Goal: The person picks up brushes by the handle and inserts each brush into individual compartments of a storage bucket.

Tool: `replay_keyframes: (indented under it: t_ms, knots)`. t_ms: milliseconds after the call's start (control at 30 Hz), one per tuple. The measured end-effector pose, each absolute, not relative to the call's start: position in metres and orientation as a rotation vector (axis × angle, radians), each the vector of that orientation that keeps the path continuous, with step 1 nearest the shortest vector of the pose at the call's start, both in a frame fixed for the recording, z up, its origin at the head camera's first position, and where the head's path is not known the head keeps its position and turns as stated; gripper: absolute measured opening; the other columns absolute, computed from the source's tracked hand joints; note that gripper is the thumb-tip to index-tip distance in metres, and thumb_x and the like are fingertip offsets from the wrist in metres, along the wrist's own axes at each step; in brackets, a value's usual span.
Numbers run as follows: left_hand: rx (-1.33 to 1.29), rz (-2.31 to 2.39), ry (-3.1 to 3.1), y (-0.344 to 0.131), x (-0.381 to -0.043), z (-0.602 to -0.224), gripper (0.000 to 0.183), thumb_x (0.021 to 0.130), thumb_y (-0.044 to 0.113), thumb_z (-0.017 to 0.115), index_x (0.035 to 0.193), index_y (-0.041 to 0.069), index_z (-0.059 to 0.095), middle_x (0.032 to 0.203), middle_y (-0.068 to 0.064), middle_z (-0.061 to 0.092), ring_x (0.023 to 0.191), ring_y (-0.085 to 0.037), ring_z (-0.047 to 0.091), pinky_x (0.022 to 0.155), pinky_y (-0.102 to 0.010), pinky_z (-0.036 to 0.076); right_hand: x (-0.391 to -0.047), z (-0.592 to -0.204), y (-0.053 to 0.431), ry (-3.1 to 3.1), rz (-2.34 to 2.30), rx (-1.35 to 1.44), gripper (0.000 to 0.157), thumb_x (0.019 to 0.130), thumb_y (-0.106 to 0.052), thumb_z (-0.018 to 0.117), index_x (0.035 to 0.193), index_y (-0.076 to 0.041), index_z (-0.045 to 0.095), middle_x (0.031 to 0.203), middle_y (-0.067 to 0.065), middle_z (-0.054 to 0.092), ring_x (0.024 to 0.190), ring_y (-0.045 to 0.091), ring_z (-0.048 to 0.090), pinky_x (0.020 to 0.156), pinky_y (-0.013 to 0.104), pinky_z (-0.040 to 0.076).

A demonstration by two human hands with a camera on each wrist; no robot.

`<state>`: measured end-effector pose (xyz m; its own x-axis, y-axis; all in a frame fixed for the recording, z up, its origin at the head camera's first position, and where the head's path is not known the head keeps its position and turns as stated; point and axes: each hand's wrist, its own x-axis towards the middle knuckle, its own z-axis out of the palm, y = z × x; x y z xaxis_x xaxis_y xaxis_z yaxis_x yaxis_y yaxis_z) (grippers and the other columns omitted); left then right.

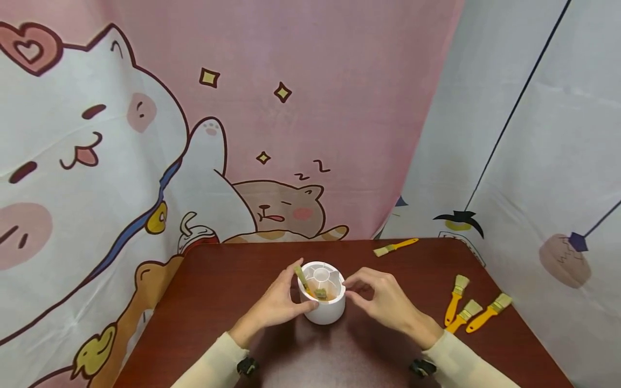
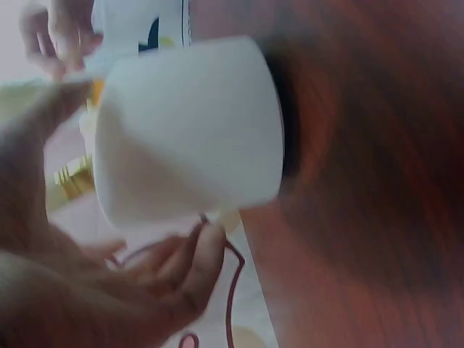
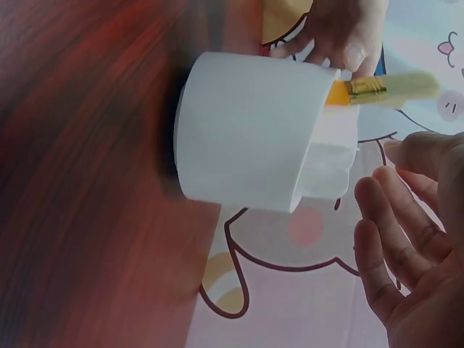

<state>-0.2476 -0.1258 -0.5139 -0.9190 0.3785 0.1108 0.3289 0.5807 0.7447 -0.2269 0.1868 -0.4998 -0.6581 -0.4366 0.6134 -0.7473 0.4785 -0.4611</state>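
Observation:
A white round pen holder [image 1: 324,312] with inner dividers stands on the table, its slanted opening facing me. My left hand [image 1: 278,299] holds it from the left, thumb at the front rim and fingers round the far side. One paintbrush [image 1: 301,277] leans in the holder by those fingers, bristles up; the bristles of another paintbrush [image 1: 321,293] show lower inside. At the right rim is my right hand [image 1: 383,296], fingers loosely bent. In the right wrist view, a small gap shows between its fingertips [image 3: 368,192] and the raised divider part [image 3: 326,170].
Several yellow-handled paintbrushes [image 1: 490,312] lie at the table's right side. Another paintbrush [image 1: 395,247] lies near the back edge. The dark red table [image 1: 218,285] meets a printed cloth [image 1: 368,108] behind it and at the sides.

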Motion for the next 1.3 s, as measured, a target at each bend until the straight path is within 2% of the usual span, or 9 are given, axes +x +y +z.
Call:
replay_keyframes:
  t_ms: [167, 333, 533, 667, 800, 867, 1100, 1300]
  knots:
    - [0.429, 1.307, 2.852, -0.110, -0.228, -0.515, 0.126, 0.083, 0.055, 0.104, 0.177, 0.010, 0.035, 0.167, -0.022, 0.057, 0.141, -0.037, 0.069, 0.111, -0.066, 0.060, -0.231, -0.499, 0.195, -2.281, 0.987, 0.977, 0.033, 0.092, 0.001, 0.096, 0.115, -0.019, 0.084, 0.107, -0.004, 0.085, 0.091, 0.002, 0.079, 0.079, 0.034, 0.069]
    - [0.288, 1.291, 2.942, -0.098, -0.218, -0.512, 0.124, 0.077, 0.060, 0.106, 0.172, 0.018, 0.037, 0.158, -0.016, 0.061, 0.133, -0.036, 0.073, 0.091, -0.066, 0.062, -0.237, -0.499, 0.204, -2.291, 0.958, 0.911, 0.029, 0.094, -0.001, 0.095, 0.114, -0.019, 0.084, 0.109, -0.008, 0.085, 0.090, 0.003, 0.080, 0.078, 0.031, 0.069]
    - [0.261, 1.275, 2.989, -0.092, -0.218, -0.512, 0.116, 0.076, 0.058, 0.107, 0.164, 0.016, 0.044, 0.154, -0.014, 0.063, 0.133, -0.038, 0.074, 0.087, -0.065, 0.063, -0.241, -0.499, 0.217, -2.350, 0.920, 0.791, 0.026, 0.095, -0.005, 0.096, 0.114, -0.019, 0.085, 0.108, -0.010, 0.084, 0.090, 0.002, 0.078, 0.078, 0.032, 0.069]
    - [0.264, 1.266, 2.999, -0.091, -0.219, -0.513, 0.113, 0.079, 0.056, 0.106, 0.165, 0.013, 0.046, 0.156, -0.014, 0.063, 0.134, -0.039, 0.075, 0.084, -0.063, 0.064, -0.242, -0.500, 0.227, -2.375, 0.889, 0.733, 0.024, 0.096, -0.006, 0.095, 0.114, -0.019, 0.086, 0.107, -0.011, 0.084, 0.088, 0.001, 0.075, 0.077, 0.026, 0.066]
    - [0.266, 1.268, 2.985, -0.093, -0.218, -0.516, 0.109, 0.082, 0.053, 0.105, 0.164, 0.012, 0.046, 0.157, -0.015, 0.063, 0.136, -0.038, 0.073, 0.086, -0.062, 0.064, -0.242, -0.504, 0.240, -2.398, 0.865, 0.676, 0.025, 0.097, -0.007, 0.094, 0.115, -0.023, 0.086, 0.108, -0.010, 0.085, 0.085, -0.001, 0.071, 0.074, 0.025, 0.063]
    - [0.280, 1.283, 2.971, -0.094, -0.217, -0.516, 0.109, 0.082, 0.051, 0.105, 0.164, 0.011, 0.046, 0.158, -0.016, 0.063, 0.139, -0.038, 0.072, 0.089, -0.063, 0.065, -0.242, -0.505, 0.248, -2.408, 0.851, 0.648, 0.024, 0.098, -0.007, 0.094, 0.114, -0.022, 0.086, 0.108, -0.009, 0.085, 0.084, -0.002, 0.069, 0.071, 0.028, 0.062]
    - [0.428, 1.406, 2.887, -0.100, -0.224, -0.516, 0.105, 0.084, 0.038, 0.106, 0.163, 0.002, 0.045, 0.157, -0.025, 0.061, 0.147, -0.042, 0.066, 0.118, -0.065, 0.057, -0.240, -0.511, 0.270, -2.425, 0.815, 0.588, 0.018, 0.100, -0.008, 0.092, 0.114, -0.018, 0.087, 0.110, -0.003, 0.086, 0.079, -0.002, 0.061, 0.066, 0.023, 0.053]
    - [0.501, 1.433, 2.788, -0.110, -0.235, -0.514, 0.102, 0.085, 0.030, 0.104, 0.164, 0.001, 0.047, 0.153, -0.026, 0.062, 0.138, -0.042, 0.067, 0.113, -0.061, 0.056, -0.239, -0.516, 0.280, -2.420, 0.761, 0.552, 0.016, 0.099, -0.008, 0.092, 0.113, -0.016, 0.088, 0.108, -0.004, 0.087, 0.085, 0.002, 0.068, 0.073, 0.031, 0.059]
